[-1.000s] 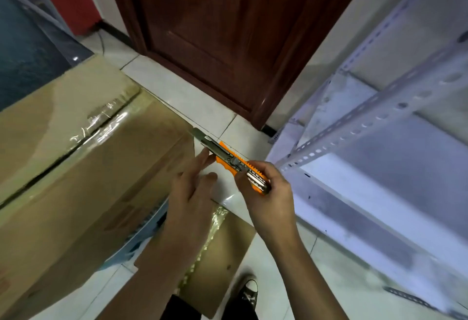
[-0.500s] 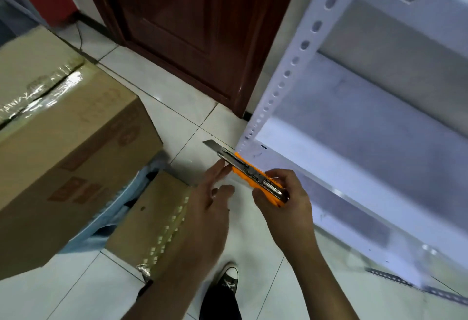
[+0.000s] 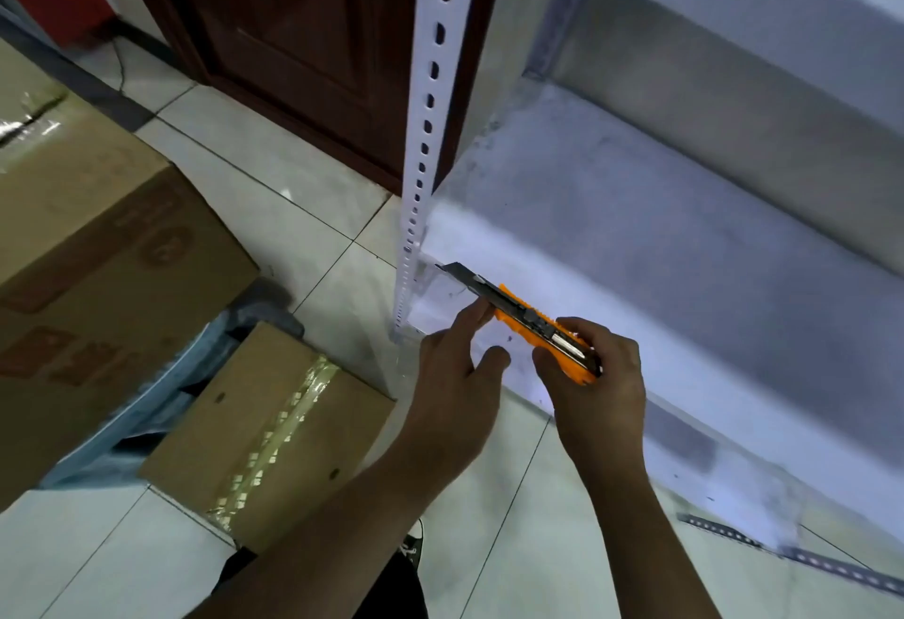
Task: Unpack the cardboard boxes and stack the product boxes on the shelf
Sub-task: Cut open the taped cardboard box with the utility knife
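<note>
While tape still seals both cartons:
Cardboard boxes: large box (image 3: 93,276) far left; smaller box (image 3: 264,432) near the shelf post.
Left hand (image 3: 455,388): fingertips touching the utility knife (image 3: 523,317).
Right hand (image 3: 597,373): gripping the knife's handle.
Shelf (image 3: 660,246): bare white metal over floor tiles (image 3: 274,207).

One cam on my head, looks fwd and down, close over my hands (image 3: 460,373), shelf (image 3: 636,236) right, floor (image 3: 274,207) below.
</note>
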